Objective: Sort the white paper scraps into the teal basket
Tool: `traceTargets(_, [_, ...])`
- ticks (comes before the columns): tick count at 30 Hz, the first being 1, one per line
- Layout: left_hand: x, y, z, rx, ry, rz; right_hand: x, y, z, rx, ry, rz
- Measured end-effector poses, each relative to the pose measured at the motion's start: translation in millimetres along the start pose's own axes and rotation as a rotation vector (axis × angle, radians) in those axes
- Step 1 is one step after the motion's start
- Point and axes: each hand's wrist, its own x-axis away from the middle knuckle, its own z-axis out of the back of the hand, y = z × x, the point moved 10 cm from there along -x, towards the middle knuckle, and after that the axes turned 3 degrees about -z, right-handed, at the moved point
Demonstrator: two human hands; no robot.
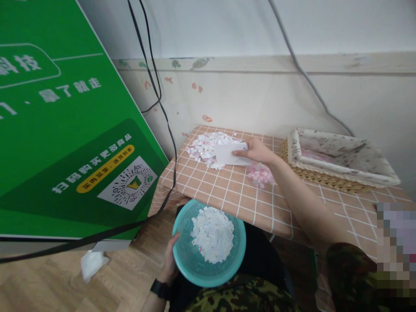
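My left hand [170, 256] grips the left rim of a teal plastic colander [186, 264], which rests over my lap below the table edge. Inside the colander lies a heap of small white paper scraps [212, 234]. On the table my right hand [260, 151] holds a flat white plastic scraper [230, 154] between thumb and fingers. Its far end touches or overlaps a pile of white and pinkish paper scraps [204, 145]. Just below my right wrist sits a small pink translucent heap [260, 175], partly hidden by my forearm.
A checked brown cloth covers the table [240, 195], which meets the wall. To the right stands a cloth-lined wicker basket [341, 158]. A large green sign [65, 108] leans at the left, with black cables [167, 117] hanging beside it. A white bag [92, 263] lies on the floor.
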Motion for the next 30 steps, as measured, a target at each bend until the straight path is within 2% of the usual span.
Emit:
traceTargets(2, [1,2,0,0.006,-0.004,-0.003,1,-1,-3,-0.03,-0.047,0.013])
traceTargets(7, [5,3,-6,0.021,-0.025,0.023,2,0,-4,-0.068,-0.052,0.02])
traceTargets(11, [4,8,-10,0.016,-0.029,-0.043,1,-6,-15,-0.025,-0.099,0.045])
traceTargets(15, [2,6,-10,-0.004,-0.039,-0.055,3,-1,5,0.035,0.021,-0.021])
traceTargets(17, [1,4,-9,-0.005,-0.048,-0.035,5,1,12,0.027,0.025,-0.04])
traceTargets(22, [1,2,-9,0.001,-0.052,-0.022,6,3,3,0.004,-0.077,-0.02])
traceTargets(30, [3,-1,-11,0.019,-0.041,0.013,-1,7,3,0.0,0.034,-0.013])
